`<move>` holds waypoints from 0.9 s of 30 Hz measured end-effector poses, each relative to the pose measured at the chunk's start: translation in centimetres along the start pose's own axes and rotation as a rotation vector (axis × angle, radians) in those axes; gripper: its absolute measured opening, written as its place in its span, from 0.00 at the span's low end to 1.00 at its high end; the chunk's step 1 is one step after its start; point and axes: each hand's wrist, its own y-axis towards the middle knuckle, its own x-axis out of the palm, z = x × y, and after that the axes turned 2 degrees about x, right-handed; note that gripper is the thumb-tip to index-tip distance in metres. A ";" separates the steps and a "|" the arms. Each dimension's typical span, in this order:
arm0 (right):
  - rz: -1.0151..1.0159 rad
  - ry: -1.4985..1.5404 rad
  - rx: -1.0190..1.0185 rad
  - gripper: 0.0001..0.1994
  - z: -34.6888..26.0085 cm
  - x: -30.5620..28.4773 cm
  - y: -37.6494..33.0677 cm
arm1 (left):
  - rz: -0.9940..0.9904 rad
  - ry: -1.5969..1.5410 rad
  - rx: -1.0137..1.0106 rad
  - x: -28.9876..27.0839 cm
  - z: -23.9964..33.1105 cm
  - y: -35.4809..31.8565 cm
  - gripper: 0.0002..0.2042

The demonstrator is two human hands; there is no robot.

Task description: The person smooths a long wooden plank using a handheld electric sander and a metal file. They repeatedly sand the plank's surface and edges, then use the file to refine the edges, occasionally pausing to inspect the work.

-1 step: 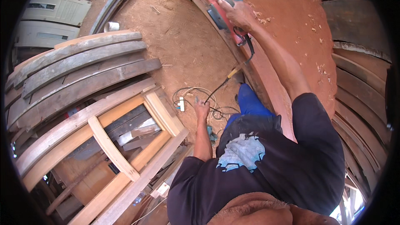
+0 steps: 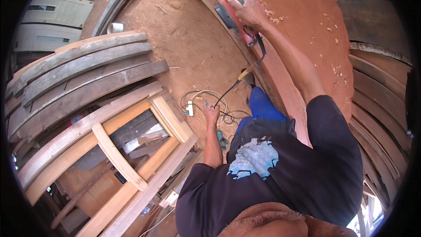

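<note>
My right hand [image 2: 252, 13] is wrapped around the handle of a red and teal electric hand planer [image 2: 239, 23] with a black front knob. The planer rests on a long reddish wooden plank [image 2: 284, 77], toward its far part. From the planer's rear runs a black power cord [image 2: 229, 89], with a yellowish wrapped section. Low on the left, my left hand [image 2: 211, 112] is closed around this cord, away from the plank. My left fingers are partly hidden.
A white power strip [image 2: 190, 108] and coiled cables lie on the ground by my left hand. At left stand a wooden frame [image 2: 118, 156] and stacked boards [image 2: 87, 70]. More boards [image 2: 377, 101] line the right side. Wood shavings [image 2: 337, 72] dot the reddish ground.
The planer and my right hand have shifted slightly up and left in the view, along the plank. My left hand stays on the cord.
</note>
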 end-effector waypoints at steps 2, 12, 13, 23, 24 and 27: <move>-0.023 -0.016 0.017 0.39 -0.6 0.4 1.0 | 0.009 0.021 -0.007 -0.2 0.7 0.5 0.16; 0.042 0.126 -0.198 0.35 -2.0 3.4 10.3 | 0.074 0.072 0.034 -4.0 8.1 8.1 0.13; 0.049 0.128 -0.185 0.35 -2.4 3.6 11.0 | 0.077 0.103 0.042 -4.6 9.0 8.7 0.13; -0.013 0.072 -0.082 0.36 -6.3 3.5 16.2 | 0.171 0.048 0.016 -8.2 9.7 16.2 0.12; -0.005 0.049 -0.065 0.36 -6.8 3.3 16.8 | 0.172 0.038 0.015 -8.6 10.2 17.3 0.12; 0.035 0.114 -0.101 0.42 -7.8 3.4 18.2 | 0.198 0.033 0.028 -10.1 11.0 18.6 0.13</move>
